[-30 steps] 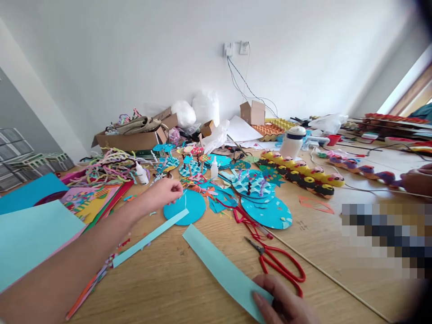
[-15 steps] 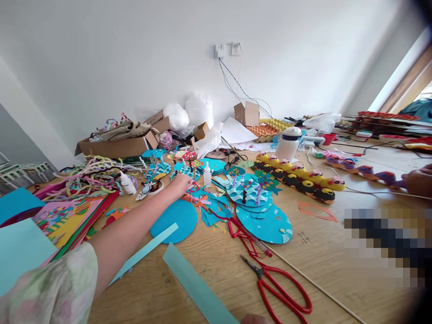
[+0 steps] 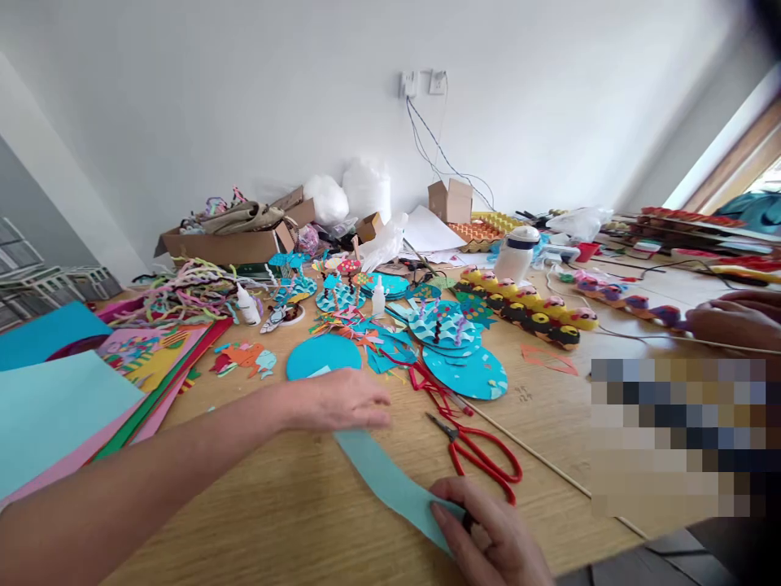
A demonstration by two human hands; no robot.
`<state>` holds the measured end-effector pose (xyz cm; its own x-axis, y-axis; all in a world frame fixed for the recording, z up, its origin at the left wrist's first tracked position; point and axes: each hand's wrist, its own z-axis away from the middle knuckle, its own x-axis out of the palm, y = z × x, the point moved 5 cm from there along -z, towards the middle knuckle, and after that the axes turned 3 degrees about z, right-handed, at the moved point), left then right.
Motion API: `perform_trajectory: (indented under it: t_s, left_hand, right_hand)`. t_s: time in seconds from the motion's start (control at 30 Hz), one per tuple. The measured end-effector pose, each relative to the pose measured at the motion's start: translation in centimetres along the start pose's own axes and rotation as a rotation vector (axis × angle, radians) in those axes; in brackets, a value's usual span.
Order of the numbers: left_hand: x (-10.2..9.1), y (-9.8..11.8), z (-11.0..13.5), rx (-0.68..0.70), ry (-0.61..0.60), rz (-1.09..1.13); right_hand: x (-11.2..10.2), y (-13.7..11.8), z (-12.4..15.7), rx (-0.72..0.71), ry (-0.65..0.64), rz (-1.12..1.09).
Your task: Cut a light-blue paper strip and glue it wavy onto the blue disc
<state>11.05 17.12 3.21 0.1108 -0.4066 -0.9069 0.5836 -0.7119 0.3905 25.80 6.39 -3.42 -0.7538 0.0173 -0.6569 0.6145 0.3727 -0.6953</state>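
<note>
A wide teal paper strip (image 3: 386, 480) lies slantwise on the wooden table (image 3: 293, 513) in front of me. My right hand (image 3: 497, 541) pinches its near end, thumb on top of the paper. My left hand (image 3: 339, 399) lies over the strip's far end with the fingers stretched forward and nothing gripped in them. A blue paper disc (image 3: 322, 356) sits just beyond my left hand. Red-handled scissors (image 3: 482, 456) lie to the right of the strip, between my two hands.
Stacked coloured sheets (image 3: 54, 407) cover the left side. Paper fish, glue bottles (image 3: 378, 297) and a cardboard box (image 3: 225, 244) crowd the back. A thin wooden stick (image 3: 549, 468) runs past the scissors. Another person's hand (image 3: 732, 321) rests at the right by an egg-carton caterpillar (image 3: 525, 305).
My left hand pulled back from the far craft pile to the strip's far end. My right hand came back into view on the near end. The narrow teal strip is out of sight.
</note>
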Motion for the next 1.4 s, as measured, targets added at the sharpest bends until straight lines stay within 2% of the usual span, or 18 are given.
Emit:
perform_trajectory:
  t_s: [0.07,0.13,0.23,0.33,0.47,0.57,0.7,0.87,1.03,1.13,1.2,1.3,1.4]
  left_hand:
    - [1.4,1.4,1.6,0.017,-0.114,0.078]
    - [1.9,1.1,3.0,-0.076,-0.164,0.125]
    - [1.5,-0.8,5.2,-0.22,-0.112,0.237]
    - [1.1,-2.8,7.6,-0.302,-0.062,0.34]
    - [2.2,-4.8,11.0,-0.415,0.035,0.462]
    - [4.3,-5.9,13.0,-0.5,0.069,0.515]
    - [6.6,-6.2,14.5,-0.53,0.052,0.445]
    - [6.6,-4.6,14.4,-0.516,0.084,0.201]
    - [6.9,-2.4,12.4,-0.463,0.123,0.144]
    - [6.9,-1.8,11.3,-0.364,0.198,0.122]
    - [6.5,-1.5,10.9,-0.291,0.234,0.081]
    - [5.6,-0.7,11.2,-0.222,0.286,-0.066]
    - [5.0,0.5,12.5,-0.118,0.426,-0.263]
  right_hand:
    - [-1.1,-1.0,-0.2,-0.019,0.021,-0.006]
    - [-2.0,-1.4,-0.6,0.005,0.036,-0.043]
    - [-2.1,-0.7,-1.2,0.149,0.023,-0.206]
    - [-0.8,0.4,-1.9,0.309,-0.042,-0.393]
    - [1.2,0.8,-2.8,0.377,-0.129,-0.469]
    - [2.3,0.6,-3.2,0.33,-0.206,-0.335]
    - [2.7,-0.2,-3.9,0.215,-0.278,0.032]
    - [2.9,-1.5,-4.6,0.085,-0.371,0.247]
    - [3.6,-2.2,-4.9,0.048,-0.416,0.244]
    - [3.7,-2.4,-4.9,0.025,-0.348,0.131]
    - [3.3,-2.7,-4.9,-0.024,-0.248,0.072]
    - [2.0,-3.9,-4.5,-0.229,-0.049,0.045]
    - [0.8,-5.2,-3.1,-0.481,0.13,0.129]
